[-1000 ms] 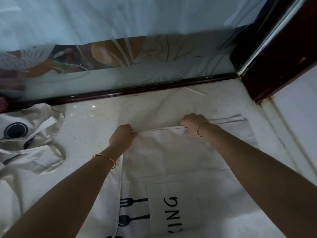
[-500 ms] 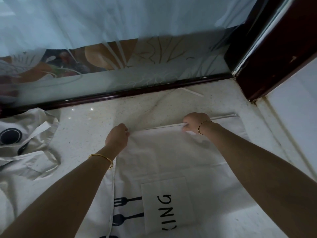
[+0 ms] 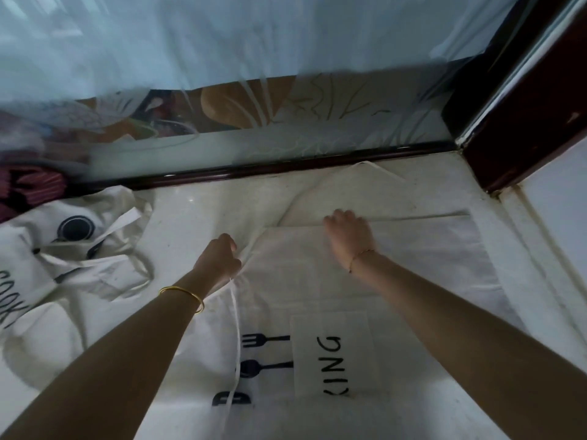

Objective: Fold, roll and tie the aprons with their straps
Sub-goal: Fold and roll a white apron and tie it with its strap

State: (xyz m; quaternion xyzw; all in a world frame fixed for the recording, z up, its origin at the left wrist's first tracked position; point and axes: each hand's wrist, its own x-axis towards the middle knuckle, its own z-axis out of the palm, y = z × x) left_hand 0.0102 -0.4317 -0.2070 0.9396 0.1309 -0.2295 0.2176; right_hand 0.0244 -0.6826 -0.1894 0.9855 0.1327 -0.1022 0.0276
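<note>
Here's the apron (image 3: 413,268), spread printed side up on the pale stone bench (image 3: 197,217). Its far end reaches almost to the dark window frame (image 3: 286,166), so the full length is laid out to work on.

Left hand (image 3: 219,258) is at the apron's left edge with its fingers curled in. Creases fan out from it, so it's gripping a bunch of cloth, and I'd say that's to draw the side in and square it up.

Right hand (image 3: 347,236) sits palm down on the far fold line, fingers bent over the crease. Whether they pinch the cloth or only press on it, I cannot tell from this angle. Either way it reads as an anchor, pinning the fold while the other hand tugs. The two hands are apart, both on the same far band of fabric.

Beyond the fold a strap (image 3: 381,169) trails toward the frame. That's a sensible place for it, out of the way, since it's only wanted for the tie at the end. A second narrow tape (image 3: 235,315) runs down past the left wrist toward the fork-and-spoon print. The lettered pocket (image 3: 330,354) lies flat on the near side, between the forearms.

Off to the left a second apron (image 3: 63,255) lies in a loose heap with its straps tangled, waiting its turn by the look of it.

My call is that this is the folding stage, with rolling and tying not yet begun. The thing to watch is soft cloth slipping on smooth stone, which could skew the fold
</note>
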